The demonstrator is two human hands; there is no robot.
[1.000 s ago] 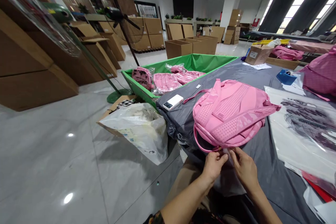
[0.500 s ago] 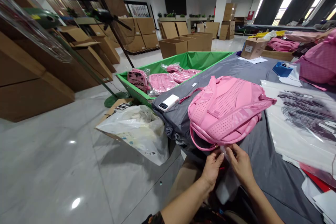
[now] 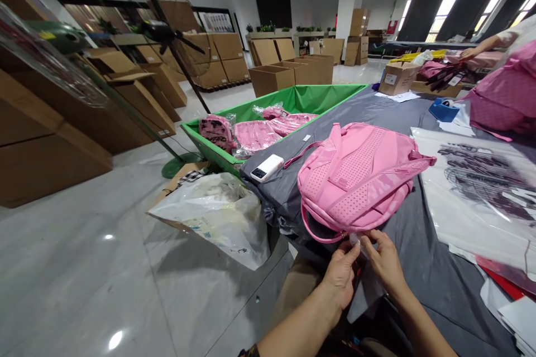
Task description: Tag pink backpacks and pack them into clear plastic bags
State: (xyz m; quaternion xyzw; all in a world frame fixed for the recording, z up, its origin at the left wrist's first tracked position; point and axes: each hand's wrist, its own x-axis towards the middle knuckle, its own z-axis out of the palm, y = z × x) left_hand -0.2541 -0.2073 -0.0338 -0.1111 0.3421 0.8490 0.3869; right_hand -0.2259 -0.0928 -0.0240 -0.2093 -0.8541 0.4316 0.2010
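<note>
A pink backpack [image 3: 355,178] lies on the grey cloth-covered table [image 3: 422,245], its straps and dotted back panel facing up. At its near edge, my left hand [image 3: 340,273] is closed, thumb and fingers pinching a thin translucent plastic piece [image 3: 365,295]. My right hand [image 3: 385,262] is closed on the same plastic, close beside the left, its fingertips against the backpack's underside. The plastic hangs down below both hands. Just left of them, a pink loop [image 3: 318,234] with a small gold-coloured metal part joins the backpack. The fingertips are partly hidden.
Left of the backpack lies a white power bank [image 3: 267,168]. Beyond the table edge, a green bin [image 3: 335,92] holds wrapped pink bags. A white plastic bag [image 3: 218,215] sits on the floor. Clear printed bags [image 3: 477,178] lie at right. Another person's arm [image 3: 481,47] reaches over at far right.
My left hand has turned slightly and the hanging plastic has shifted a little. At far right, another person's arm has come into view, with dark strips below it. The view has moved slightly.
</note>
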